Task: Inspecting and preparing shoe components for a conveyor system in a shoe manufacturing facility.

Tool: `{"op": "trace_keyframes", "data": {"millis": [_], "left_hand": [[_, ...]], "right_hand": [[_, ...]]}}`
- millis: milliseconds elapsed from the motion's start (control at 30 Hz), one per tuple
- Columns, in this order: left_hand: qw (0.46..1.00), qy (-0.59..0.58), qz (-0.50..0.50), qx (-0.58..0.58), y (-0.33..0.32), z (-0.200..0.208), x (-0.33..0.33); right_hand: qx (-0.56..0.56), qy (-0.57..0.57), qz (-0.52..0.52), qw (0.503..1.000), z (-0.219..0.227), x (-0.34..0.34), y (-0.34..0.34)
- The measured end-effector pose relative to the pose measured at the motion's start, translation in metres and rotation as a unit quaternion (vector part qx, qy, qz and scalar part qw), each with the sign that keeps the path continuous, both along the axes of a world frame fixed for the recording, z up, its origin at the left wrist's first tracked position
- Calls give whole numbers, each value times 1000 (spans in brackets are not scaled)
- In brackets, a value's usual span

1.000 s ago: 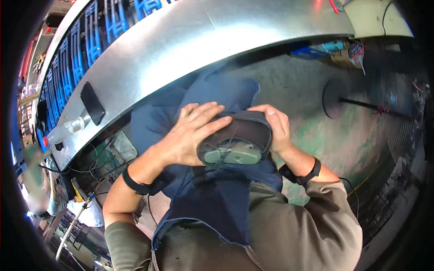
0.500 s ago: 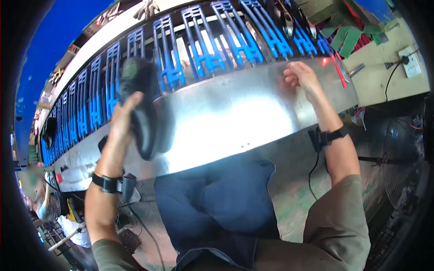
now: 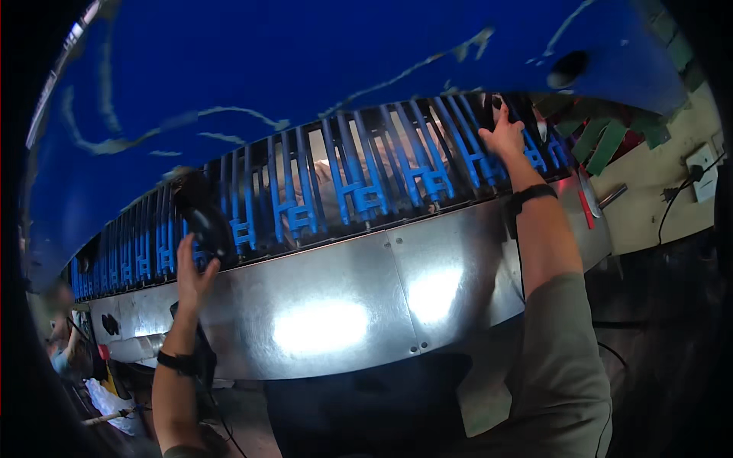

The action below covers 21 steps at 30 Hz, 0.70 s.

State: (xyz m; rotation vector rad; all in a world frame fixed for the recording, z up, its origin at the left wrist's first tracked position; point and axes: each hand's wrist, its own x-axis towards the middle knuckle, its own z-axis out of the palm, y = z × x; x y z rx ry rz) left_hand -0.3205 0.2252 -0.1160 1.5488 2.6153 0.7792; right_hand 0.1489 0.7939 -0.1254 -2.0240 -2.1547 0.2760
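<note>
A black shoe rests on the blue bars at the left, tilted with one end toward me. My left hand is just below its near end, thumb and fingers apart, not wrapped round it. Farther right, my right hand reaches over the bars with its fingers stretched out. Its fingertips are at a dark shoe, partly hidden under the blue hood's edge; whether they touch it I cannot tell. Another dark shoe lies beside it, largely covered.
A row of blue metal bars runs across behind a shiny metal ledge. The large blue hood overhangs the bars. Green strips, a red-handled tool and a wall socket are at the right. A person is at far left.
My left hand has set the black shoe onto the blue bars and loosened from it. My right hand has moved forward over the bars to another shoe. The view has tilted toward the hood.
</note>
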Motion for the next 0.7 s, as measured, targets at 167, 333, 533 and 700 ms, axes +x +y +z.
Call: {"op": "trace_keyframes", "data": {"millis": [167,333,533,700], "left_hand": [[993,-26,-59,-96,-24,71,126],[978,19,-209,-18,13,168,214],[913,117,-377,107,110,292,337],[892,228,-360,152,185,366,383]], "right_hand": [[-243,489,57,836,56,86,-59],[-224,500,64,834,78,182,-231],[73,352,150,921,36,215,-366],[157,399,201,881,46,210,-358]]}}
